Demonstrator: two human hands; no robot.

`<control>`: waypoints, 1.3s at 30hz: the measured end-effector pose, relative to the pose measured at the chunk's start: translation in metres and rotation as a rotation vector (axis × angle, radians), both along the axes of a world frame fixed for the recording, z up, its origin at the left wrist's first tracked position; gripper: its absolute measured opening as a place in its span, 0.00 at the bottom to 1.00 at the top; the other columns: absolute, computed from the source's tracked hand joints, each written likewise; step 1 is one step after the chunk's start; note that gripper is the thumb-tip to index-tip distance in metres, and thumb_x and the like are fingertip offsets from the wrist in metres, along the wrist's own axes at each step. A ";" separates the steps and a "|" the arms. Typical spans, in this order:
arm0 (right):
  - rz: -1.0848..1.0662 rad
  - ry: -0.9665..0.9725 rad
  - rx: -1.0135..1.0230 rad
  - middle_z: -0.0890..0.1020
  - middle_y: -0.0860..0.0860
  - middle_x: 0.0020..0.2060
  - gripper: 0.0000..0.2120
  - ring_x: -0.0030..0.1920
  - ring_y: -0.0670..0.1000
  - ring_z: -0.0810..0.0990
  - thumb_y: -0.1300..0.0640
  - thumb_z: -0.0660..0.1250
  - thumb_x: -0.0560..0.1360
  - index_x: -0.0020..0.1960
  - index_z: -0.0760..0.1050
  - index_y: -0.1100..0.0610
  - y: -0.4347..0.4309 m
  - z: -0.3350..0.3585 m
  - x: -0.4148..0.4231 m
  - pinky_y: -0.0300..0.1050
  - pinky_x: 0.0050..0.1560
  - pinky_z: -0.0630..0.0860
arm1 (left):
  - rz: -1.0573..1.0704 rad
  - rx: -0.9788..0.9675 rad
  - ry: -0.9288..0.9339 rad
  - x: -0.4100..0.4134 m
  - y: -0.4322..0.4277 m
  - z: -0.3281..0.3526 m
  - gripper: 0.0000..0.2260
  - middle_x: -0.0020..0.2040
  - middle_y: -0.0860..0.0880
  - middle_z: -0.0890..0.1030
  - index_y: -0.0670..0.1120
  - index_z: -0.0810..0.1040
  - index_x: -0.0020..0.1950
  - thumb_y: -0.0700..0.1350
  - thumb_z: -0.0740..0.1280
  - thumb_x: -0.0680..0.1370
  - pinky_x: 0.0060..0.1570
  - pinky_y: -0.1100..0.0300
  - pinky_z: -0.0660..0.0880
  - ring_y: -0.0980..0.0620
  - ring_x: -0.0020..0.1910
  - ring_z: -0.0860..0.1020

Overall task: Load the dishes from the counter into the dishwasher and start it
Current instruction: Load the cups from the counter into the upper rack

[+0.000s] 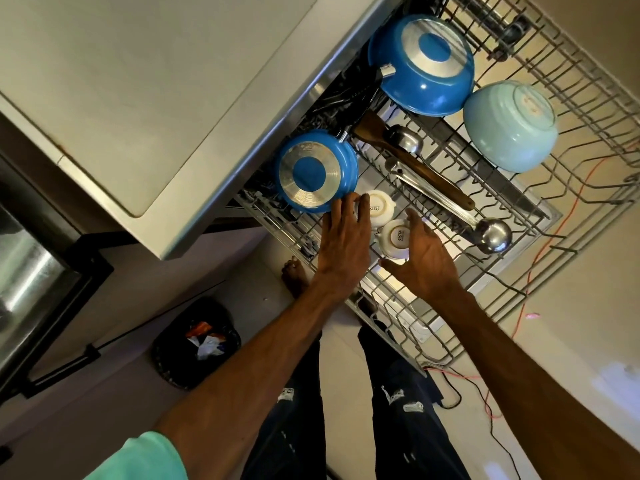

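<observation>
Two hazards: left hand [346, 244], fingers straight, could shove the farther white ceramic cup [379, 206] beneath them over; right hand [424, 261], fingers curled, clasps the nearer white ceramic cup [394, 241] loosely.

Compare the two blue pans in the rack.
The large blue pan is clearly wider than the small blue pan. The large one sits farther back beside the pale bowl; the small one lies nearer, beside the white cups. Both are upside down, blue with silvery base rings.
</observation>
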State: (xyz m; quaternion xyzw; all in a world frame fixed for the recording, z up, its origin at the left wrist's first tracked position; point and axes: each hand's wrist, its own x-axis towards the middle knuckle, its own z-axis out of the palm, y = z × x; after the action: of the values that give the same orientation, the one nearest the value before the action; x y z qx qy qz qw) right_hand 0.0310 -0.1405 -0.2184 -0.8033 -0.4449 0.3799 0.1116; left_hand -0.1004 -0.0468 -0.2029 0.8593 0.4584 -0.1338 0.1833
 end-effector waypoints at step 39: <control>0.008 -0.090 0.013 0.76 0.58 0.65 0.40 0.65 0.60 0.75 0.57 0.81 0.66 0.72 0.65 0.57 -0.010 0.000 -0.004 0.57 0.59 0.78 | 0.062 -0.037 -0.081 -0.006 -0.002 -0.002 0.41 0.75 0.42 0.66 0.44 0.62 0.77 0.45 0.77 0.68 0.71 0.46 0.69 0.42 0.75 0.63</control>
State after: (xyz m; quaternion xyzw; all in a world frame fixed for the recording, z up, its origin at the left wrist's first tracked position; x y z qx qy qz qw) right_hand 0.0272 -0.1508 -0.2185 -0.8170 -0.4553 0.3407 0.0951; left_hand -0.1065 -0.0486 -0.2046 0.8458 0.4745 -0.1017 0.2216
